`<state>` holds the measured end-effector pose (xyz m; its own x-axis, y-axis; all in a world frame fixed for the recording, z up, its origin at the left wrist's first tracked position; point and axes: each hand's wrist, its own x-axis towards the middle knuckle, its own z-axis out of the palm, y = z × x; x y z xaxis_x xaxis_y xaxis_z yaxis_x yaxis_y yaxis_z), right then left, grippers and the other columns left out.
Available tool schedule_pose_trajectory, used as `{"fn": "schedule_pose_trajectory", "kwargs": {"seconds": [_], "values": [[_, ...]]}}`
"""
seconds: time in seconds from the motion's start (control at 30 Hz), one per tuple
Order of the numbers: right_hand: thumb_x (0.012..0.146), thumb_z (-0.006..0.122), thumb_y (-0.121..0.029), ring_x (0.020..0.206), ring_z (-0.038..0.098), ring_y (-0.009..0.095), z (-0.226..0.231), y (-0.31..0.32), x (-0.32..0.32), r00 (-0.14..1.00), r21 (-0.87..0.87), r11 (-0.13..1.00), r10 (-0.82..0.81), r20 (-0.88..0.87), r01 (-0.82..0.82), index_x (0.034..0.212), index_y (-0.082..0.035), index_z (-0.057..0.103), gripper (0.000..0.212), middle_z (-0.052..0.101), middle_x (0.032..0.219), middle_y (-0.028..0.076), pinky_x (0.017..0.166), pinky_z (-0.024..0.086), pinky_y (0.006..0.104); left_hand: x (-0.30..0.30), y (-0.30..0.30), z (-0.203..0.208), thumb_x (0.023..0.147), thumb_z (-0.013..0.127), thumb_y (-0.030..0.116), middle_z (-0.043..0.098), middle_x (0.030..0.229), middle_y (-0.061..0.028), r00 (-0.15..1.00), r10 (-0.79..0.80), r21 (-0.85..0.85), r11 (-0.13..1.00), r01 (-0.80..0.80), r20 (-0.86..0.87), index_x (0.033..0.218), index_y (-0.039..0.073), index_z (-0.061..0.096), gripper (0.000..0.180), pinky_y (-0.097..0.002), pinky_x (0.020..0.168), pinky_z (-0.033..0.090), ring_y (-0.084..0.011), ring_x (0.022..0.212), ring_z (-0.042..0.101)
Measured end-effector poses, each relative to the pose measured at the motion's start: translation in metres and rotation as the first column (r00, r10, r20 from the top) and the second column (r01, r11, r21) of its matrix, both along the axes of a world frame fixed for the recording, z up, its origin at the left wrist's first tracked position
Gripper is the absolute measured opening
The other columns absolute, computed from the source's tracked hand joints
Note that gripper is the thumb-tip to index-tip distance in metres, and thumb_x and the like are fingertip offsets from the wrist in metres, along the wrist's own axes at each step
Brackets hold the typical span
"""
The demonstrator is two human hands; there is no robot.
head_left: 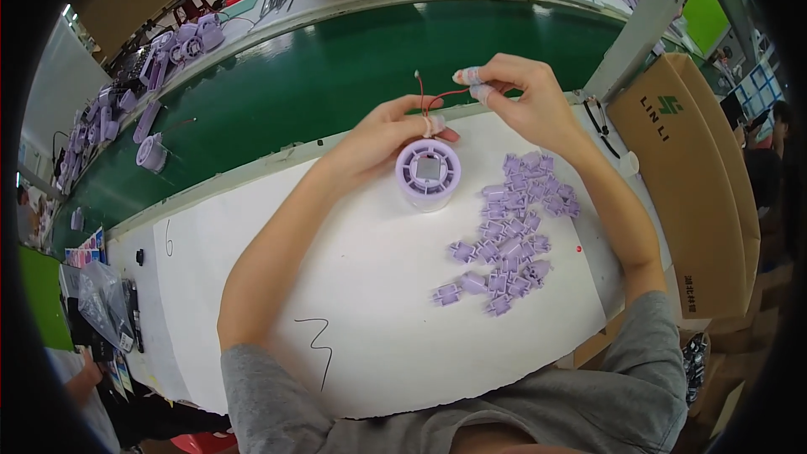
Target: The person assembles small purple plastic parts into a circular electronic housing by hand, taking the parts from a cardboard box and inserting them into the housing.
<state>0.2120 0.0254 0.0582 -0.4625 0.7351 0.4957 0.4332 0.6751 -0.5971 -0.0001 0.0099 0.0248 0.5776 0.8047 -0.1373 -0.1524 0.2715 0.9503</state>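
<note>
White paper-covered surface (378, 286), green conveyor belt (336, 67) behind, cardboard box (698, 202) at right. Left hand (382, 139) fingers grip lilac round housing (428, 173); right hand (521, 97) fingers pinch red wire (441, 97).

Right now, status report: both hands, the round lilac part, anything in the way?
Left hand grips round lilac housing on the white sheet. Right hand pinches its red wires. Lilac parts pile lies alongside, apart.

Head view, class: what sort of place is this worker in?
Probably a factory assembly line: a long green conveyor belt, a heap of small lilac plastic parts on the white worktable, and brown cardboard cartons.
</note>
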Motion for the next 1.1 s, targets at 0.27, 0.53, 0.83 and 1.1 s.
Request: {"fn": "schedule_pose_trajectory", "kwargs": {"seconds": [0.27, 0.53, 0.83, 1.1], "values": [[0.066, 0.056, -0.003, 0.057, 0.057, 0.016, 0.008, 0.003, 0.008, 0.957, -0.026, 0.99, -0.13, 0.258, 0.142, 0.08, 0.0, 0.064, 0.016, 0.061, 0.068, 0.009, 0.056, 0.046, 0.0264, -0.004, 0.003, -0.002, 0.084, 0.058, 0.014, 0.065, 0.086, -0.0119, 0.979, 0.134, -0.046, 0.989, -0.143, -0.152, 0.1, -0.002, 0.06, 0.023, -0.025, 0.071, 0.052, -0.0155, 0.077, 0.064], [0.065, 0.057, -0.011, 0.063, 0.06, 0.029, 0.014, -0.001, 0.027, 0.757, -0.025, 0.986, -0.11, 0.644, 0.164, 0.083, -0.003, 0.063, 0.02, 0.062, 0.069, 0.012, 0.06, 0.048, 0.0371, -0.011, 0.007, 0.011, 0.081, 0.061, 0.018, 0.064, 0.089, -0.012, 0.866, 0.186, 0.1, 0.983, -0.157, -0.465, 0.116, -0.002, 0.048, 0.043, -0.0263, 0.065, 0.053, -0.0143, 0.074, 0.063], [0.07, 0.062, -0.012, 0.074, 0.059, 0.032, 0.035, -0.073, -0.006, 0.567, -0.211, 0.973, 0.229, 0.791, -0.098, 0.102, -0.004, 0.049, 0.036, 0.059, 0.081, 0.014, 0.066, 0.047, 0.0405, -0.024, -0.021, 0.055, 0.073, 0.062, 0.011, 0.052, 0.098, -0.0193, 0.271, 0.901, 0.94, 0.336, 0.061, -0.339, 0.124, -0.002, 0.034, 0.06, -0.0363, 0.067, 0.049, -0.0324, 0.078, 0.057], [0.069, 0.061, -0.006, 0.079, 0.058, 0.033, 0.017, -0.053, -0.001, 0.521, -0.298, 0.948, 0.312, 0.795, -0.112, 0.099, -0.001, 0.049, 0.033, 0.057, 0.085, 0.015, 0.068, 0.047, 0.0402, -0.019, -0.017, 0.04, 0.067, 0.058, -0.001, 0.057, 0.085, -0.0127, 0.414, 0.681, 0.765, 0.35, 0.541, -0.604, 0.08, -0.001, 0.062, 0.013, -0.0365, 0.096, 0.038, -0.0271, 0.088, 0.055]]}}
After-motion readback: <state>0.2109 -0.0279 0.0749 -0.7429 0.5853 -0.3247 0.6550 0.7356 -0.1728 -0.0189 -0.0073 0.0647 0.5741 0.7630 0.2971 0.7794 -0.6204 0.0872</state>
